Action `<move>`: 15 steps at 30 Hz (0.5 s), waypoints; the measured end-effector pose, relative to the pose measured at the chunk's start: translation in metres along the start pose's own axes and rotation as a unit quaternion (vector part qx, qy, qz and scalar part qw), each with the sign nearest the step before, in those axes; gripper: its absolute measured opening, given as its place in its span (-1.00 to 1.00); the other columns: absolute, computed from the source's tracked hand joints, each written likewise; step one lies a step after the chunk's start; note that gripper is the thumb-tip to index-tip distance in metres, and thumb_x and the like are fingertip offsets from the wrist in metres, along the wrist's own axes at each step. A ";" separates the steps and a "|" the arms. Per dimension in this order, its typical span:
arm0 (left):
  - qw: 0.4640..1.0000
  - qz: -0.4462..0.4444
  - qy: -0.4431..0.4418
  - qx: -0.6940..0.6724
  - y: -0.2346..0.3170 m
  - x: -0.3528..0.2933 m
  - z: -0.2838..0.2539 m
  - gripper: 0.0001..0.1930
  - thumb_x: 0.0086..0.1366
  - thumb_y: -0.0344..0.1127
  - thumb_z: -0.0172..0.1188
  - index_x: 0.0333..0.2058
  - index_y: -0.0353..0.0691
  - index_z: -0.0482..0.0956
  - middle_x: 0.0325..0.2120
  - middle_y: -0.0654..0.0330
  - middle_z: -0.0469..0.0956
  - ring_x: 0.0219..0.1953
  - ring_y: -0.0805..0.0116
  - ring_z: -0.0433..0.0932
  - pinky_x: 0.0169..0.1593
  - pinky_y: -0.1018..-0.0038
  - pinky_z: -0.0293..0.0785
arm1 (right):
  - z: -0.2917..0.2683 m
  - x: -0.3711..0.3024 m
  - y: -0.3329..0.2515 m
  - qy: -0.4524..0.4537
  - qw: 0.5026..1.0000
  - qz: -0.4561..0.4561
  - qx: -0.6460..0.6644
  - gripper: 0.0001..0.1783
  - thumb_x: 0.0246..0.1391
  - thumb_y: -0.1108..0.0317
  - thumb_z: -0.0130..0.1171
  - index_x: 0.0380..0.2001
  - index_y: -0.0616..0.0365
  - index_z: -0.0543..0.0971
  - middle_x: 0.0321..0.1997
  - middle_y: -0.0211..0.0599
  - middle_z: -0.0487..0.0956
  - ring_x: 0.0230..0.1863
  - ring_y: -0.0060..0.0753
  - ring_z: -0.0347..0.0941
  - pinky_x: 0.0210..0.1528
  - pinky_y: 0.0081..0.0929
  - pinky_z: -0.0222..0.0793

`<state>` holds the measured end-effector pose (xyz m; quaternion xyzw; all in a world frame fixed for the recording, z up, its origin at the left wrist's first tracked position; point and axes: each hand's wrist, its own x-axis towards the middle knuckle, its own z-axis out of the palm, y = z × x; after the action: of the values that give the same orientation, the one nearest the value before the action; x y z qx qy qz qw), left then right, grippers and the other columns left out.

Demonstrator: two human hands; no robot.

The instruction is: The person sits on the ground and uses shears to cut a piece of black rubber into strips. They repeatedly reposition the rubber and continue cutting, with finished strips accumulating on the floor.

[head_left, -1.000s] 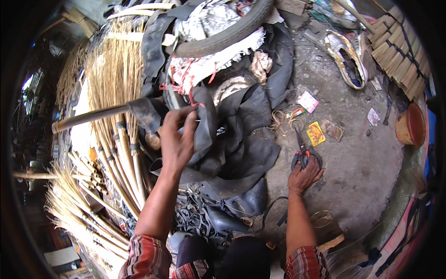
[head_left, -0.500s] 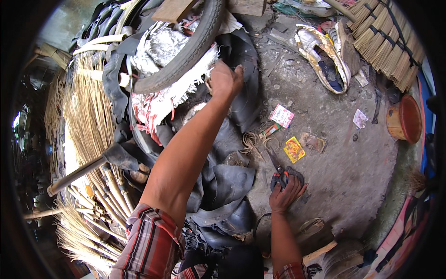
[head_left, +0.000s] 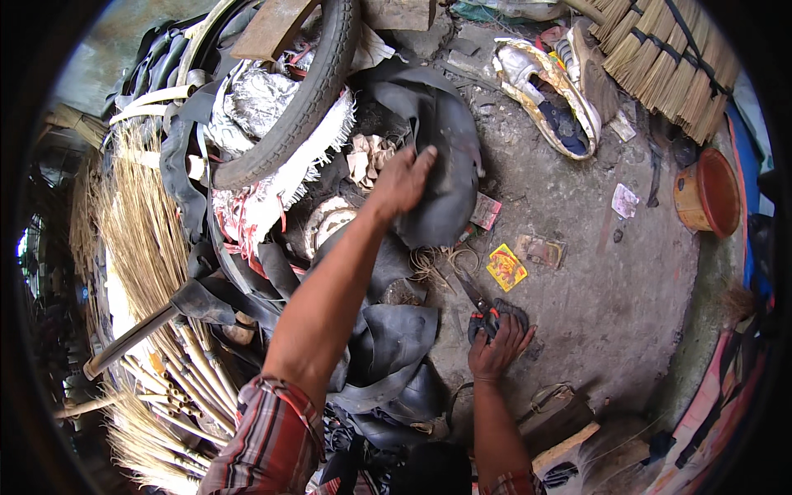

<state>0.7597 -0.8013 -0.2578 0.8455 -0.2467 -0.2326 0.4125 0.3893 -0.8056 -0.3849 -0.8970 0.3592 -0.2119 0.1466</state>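
My left hand [head_left: 402, 183] is at the left edge of a large curved sheet of black rubber [head_left: 450, 177], its fingers bent against the rubber and partly hidden. Lower right, close to the ground, my right hand [head_left: 498, 345] is closed around the black and red handles of a pair of scissors [head_left: 473, 294], whose blades point up and to the left. A dark bundle shows beside its fingers. Crumpled brown pieces [head_left: 369, 161] lie just left of my left hand, and a round whitish thing [head_left: 330, 223] sits below them, partly covered by my forearm.
A bicycle tyre [head_left: 301, 115] lies over white frayed sacking [head_left: 318, 153] at upper left. Brooms [head_left: 148, 198] stand along the left. Folded black rubber [head_left: 392, 338] lies near me. A yellow packet [head_left: 506, 268], a worn shoe [head_left: 549, 103] and an orange-brown tub [head_left: 708, 194] are to the right.
The black rubber sheet has swung right and spread over the ground beside my left hand, uncovering the brown pieces and the round whitish thing. My right hand keeps the scissors; the view has shifted slightly.
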 end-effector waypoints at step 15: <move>0.948 -0.169 -0.261 0.068 -0.020 -0.381 -0.073 -0.60 0.45 0.05 0.19 -0.17 -0.24 0.66 -0.48 0.04 0.61 -0.37 0.35 0.60 -0.25 0.37 0.50 | 0.000 -0.004 0.004 0.046 0.996 -0.053 0.047 -0.45 0.19 0.05 0.06 0.14 0.17 0.43 0.14 -0.12 0.56 0.28 0.02 0.41 0.54 0.42 -0.32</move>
<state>0.5144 -0.5161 -0.1621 0.8108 -0.2145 -0.4937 0.2300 0.3846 -0.8053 -0.3877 -0.8962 0.3072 -0.2768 0.1605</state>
